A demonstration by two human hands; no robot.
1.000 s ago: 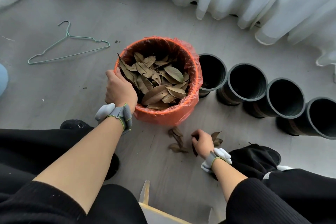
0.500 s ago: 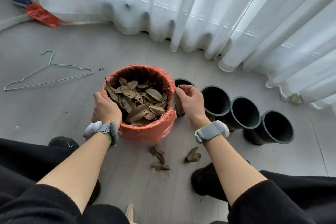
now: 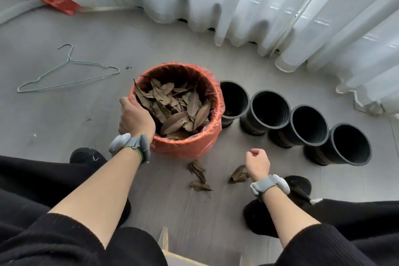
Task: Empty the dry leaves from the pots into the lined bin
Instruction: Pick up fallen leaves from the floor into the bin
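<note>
Currently, my left hand (image 3: 136,119) grips lined bin (image 3: 185,147) rim, right hand (image 3: 257,164) curled just beside floor leaves (image 3: 238,174), grasp unclear

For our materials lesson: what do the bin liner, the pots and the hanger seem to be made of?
Liner: thin orange plastic film, glossy, crinkled, translucent at the rim. Pots: probably moulded black plastic, matte, with thick smooth rims. Hanger: likely coated metal wire, thin, bent, pale green.
</note>
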